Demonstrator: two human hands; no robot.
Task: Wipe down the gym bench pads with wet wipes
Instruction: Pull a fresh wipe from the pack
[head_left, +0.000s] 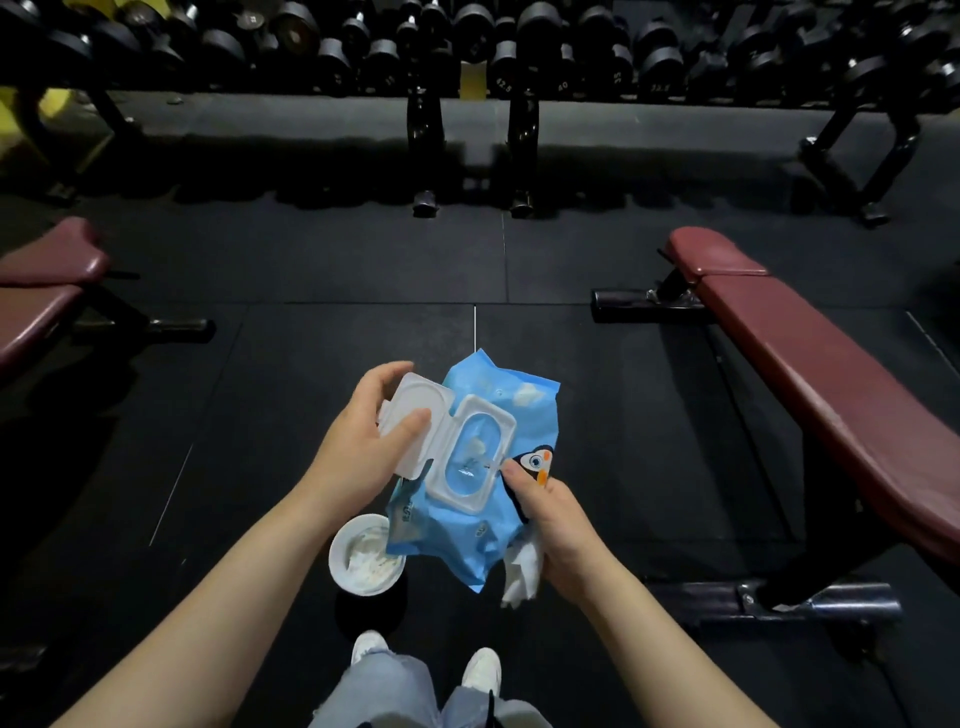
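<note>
Head view, nearest first: your white shoes (483, 667) stand on the black floor mat (260, 374), straight below the wipes pack (483, 467). You hold that blue pack in front of you between both hands. Your left hand (363, 441) curls round the white flip lid (415, 421), thumb pressed on its inner face, keeping it swung open to the pack's left. Your right hand (558, 525) grips the pack's right edge, thumb beside the open dispenser hole, with a crumpled white wipe (522, 577) bunched under its fingers. A white cup (363, 558) holding used wipes sits on the mat just below-left of the pack. Right of the pack runs a maroon bench (810, 374); left of it, another maroon bench (41, 291). Beyond the pack, dumbbell racks (467, 47) line the wall.
</note>
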